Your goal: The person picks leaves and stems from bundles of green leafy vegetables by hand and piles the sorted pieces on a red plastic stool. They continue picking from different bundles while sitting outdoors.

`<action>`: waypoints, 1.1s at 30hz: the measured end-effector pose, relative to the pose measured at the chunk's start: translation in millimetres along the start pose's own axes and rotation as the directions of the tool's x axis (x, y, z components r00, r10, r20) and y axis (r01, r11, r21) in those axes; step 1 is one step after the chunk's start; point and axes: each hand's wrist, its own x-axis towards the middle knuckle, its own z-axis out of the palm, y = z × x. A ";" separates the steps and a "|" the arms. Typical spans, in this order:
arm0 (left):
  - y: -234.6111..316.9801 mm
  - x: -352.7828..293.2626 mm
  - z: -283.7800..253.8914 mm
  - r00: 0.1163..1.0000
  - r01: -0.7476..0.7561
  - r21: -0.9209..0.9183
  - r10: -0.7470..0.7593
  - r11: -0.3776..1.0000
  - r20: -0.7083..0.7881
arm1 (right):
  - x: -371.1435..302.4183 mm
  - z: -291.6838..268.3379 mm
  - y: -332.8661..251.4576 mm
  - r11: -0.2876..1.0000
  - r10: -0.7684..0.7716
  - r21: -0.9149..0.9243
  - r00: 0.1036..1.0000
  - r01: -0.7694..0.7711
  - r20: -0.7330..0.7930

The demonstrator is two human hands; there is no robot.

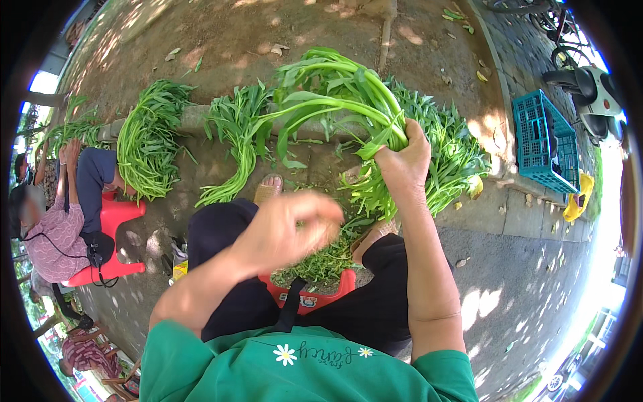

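My right hand (405,161) is closed round the stems of a bunch of water spinach (365,80), whose long stalks and leaves arch up and droop to the left. My left hand (289,229) hangs in front of my lap, apart from the bunch and smeared by motion, so its fingers cannot be made out. Behind my right hand lies a large leafy heap of greens (445,144). A smaller bunch of greens (234,147) rests left of the held one, against the kerb. Below the left hand, chopped green trimmings (315,261) cover the ground between my feet.
A red plastic stool (335,291) shows between my legs. Farther left lies another long bundle of greens (154,141), near a seated person (60,234) on a red stool (120,231). At right stand a blue crate (546,144), a yellow bag (579,197) and a scooter (593,100).
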 end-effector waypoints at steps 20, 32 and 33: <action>-40.7 82.7 15.0 0.982 -0.115 -0.575 0.004 0.810 -0.191 | 5.8 10.2 -0.5 1.000 0.007 -0.004 1.000 -0.007 0.008; -55.2 85.3 10.9 0.973 -0.109 -0.590 -0.037 0.800 -0.229 | 4.2 13.0 1.9 1.000 -0.005 -0.011 1.000 0.005 0.027; -54.5 85.1 9.1 0.971 -0.100 -0.572 -0.045 0.814 -0.234 | 4.3 12.9 3.0 1.000 -0.005 -0.003 1.000 0.005 0.031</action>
